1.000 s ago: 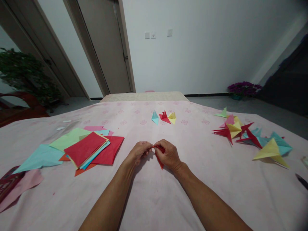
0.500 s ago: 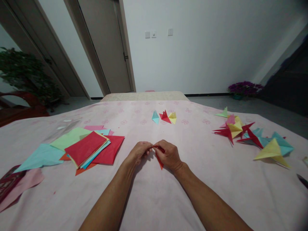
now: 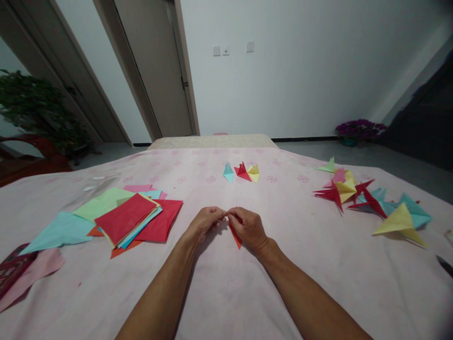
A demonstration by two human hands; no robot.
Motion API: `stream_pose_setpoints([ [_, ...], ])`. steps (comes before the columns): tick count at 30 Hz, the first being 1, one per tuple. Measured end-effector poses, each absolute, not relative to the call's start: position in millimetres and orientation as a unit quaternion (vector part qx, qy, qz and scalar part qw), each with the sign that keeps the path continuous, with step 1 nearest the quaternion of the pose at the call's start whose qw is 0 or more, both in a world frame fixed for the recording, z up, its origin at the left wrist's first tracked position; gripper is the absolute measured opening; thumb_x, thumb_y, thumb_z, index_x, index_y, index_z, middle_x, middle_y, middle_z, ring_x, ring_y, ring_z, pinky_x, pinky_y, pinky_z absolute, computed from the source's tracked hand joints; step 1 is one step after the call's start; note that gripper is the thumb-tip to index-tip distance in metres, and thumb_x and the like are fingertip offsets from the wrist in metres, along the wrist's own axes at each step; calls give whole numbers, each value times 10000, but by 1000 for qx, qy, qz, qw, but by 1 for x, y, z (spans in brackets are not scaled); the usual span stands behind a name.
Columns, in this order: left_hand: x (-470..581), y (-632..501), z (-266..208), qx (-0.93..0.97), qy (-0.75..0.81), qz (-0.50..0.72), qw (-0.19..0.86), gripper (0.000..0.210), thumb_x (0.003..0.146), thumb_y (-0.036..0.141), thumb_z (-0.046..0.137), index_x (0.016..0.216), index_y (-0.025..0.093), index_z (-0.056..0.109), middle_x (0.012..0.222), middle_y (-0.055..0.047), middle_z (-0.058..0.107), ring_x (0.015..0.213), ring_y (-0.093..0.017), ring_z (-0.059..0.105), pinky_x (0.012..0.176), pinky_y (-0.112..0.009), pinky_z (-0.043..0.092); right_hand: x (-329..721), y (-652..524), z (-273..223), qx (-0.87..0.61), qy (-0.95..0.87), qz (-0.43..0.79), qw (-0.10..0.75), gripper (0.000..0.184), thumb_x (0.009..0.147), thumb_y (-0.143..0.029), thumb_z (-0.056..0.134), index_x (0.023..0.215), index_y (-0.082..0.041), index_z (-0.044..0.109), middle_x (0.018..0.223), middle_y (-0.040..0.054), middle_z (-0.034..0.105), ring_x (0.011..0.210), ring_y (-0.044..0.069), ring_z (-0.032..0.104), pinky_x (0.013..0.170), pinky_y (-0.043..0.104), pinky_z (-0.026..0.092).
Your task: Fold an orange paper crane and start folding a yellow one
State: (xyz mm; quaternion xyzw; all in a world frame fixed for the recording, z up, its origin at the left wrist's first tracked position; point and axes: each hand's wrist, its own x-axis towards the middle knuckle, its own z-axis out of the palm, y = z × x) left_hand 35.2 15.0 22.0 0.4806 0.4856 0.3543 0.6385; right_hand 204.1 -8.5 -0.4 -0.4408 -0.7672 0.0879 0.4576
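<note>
An orange-red folded paper (image 3: 236, 237) hangs from my right hand (image 3: 248, 229), its pointed end showing below the palm. The fingers of that hand are closed round it, hiding most of the paper. My left hand (image 3: 208, 222) is closed too, thumb and forefinger pinching the paper's narrow tip where the two hands meet. Both hands are just above the pink tablecloth (image 3: 226, 293), near the middle of the table. Beyond them stand three small folded papers: a blue one (image 3: 228, 173), a red crane (image 3: 242, 172) and a yellow one (image 3: 254, 173).
At the left lies a stack of coloured paper (image 3: 129, 219), with loose blue sheets (image 3: 58, 232) and a dark red packet (image 3: 14, 271). Several folded paper cranes (image 3: 346, 189) are heaped on the right, a yellow one (image 3: 401, 224) nearest. A black object (image 3: 445, 266) lies at the right edge.
Both hands stay together on the paper, with only slight finger shifts. The paper's lower point has swung a little to the right.
</note>
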Motion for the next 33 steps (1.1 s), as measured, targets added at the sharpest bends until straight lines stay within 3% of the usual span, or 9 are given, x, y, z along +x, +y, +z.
stream_pose_setpoints([
  [18,37,15,22,437,486,343,675,236,654,346,698,619,140,588,507,35,497,409,-38,333,421,-218,143,203,-12,5,-459,-759,104,450,97,859,-190,605,906,-215,686,860,28,722,779,165,666,735,262,492],
  [33,38,13,21,468,480,341,658,251,689,352,695,608,150,570,478,40,477,403,-48,346,426,-221,162,201,-13,6,-469,-758,90,444,156,795,-119,595,883,-216,679,851,21,722,750,165,660,709,268,493],
])
